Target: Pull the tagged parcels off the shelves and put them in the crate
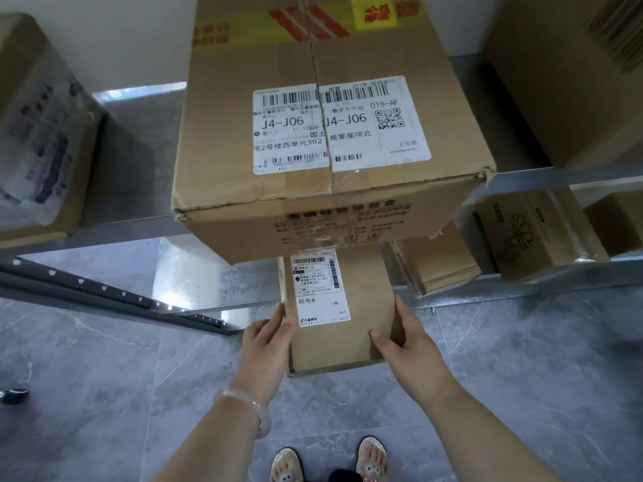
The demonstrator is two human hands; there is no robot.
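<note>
A narrow brown cardboard parcel (362, 318) with a white shipping label sticks out from the lower shelf, over the floor. My left hand (268, 339) presses its left side and my right hand (400, 339) grips its right side, thumb on top. Its far end is hidden under a big brown box (313, 200) with a white label reading J4-J06, which stands on the upper shelf and overhangs the edge. No crate is in view.
Another labelled box (41, 140) stands at the left on the upper shelf (139, 133), and one (570, 81) at the right. Smaller boxes (438, 266) (529, 234) sit on the lower shelf at the right. Grey tiled floor (104, 394) lies below, with my feet in sandals.
</note>
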